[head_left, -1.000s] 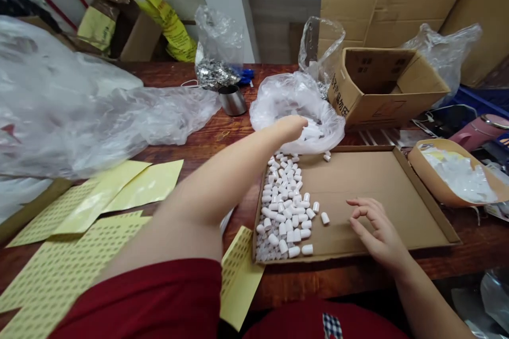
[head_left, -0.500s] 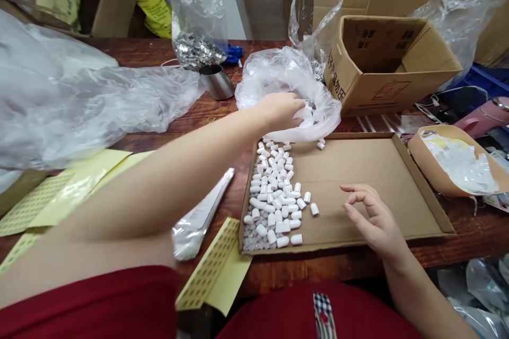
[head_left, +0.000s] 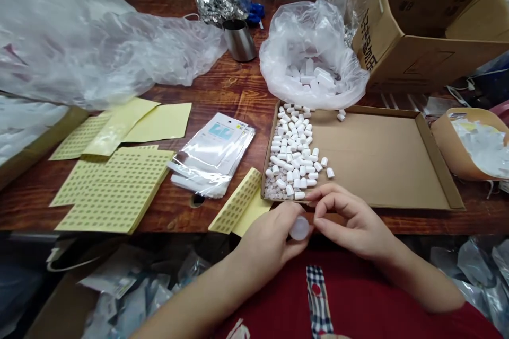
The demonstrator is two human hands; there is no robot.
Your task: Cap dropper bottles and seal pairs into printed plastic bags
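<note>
My left hand and my right hand meet just in front of the table's near edge, over my red top. Both pinch one small round white cap between their fingertips. Just beyond them lies a flat cardboard tray with several small white caps heaped along its left side. Behind the tray sits an open clear plastic bag holding bigger white caps.
Yellow sticker sheets and a stack of clear packets lie left of the tray. A metal cup, a bag of silver parts, a large crumpled plastic sheet and an open carton stand at the back.
My left hand came out of the plastic bag and drew back to my body with a white cap. My right hand left the tray and joined it. The camera tilted down.
</note>
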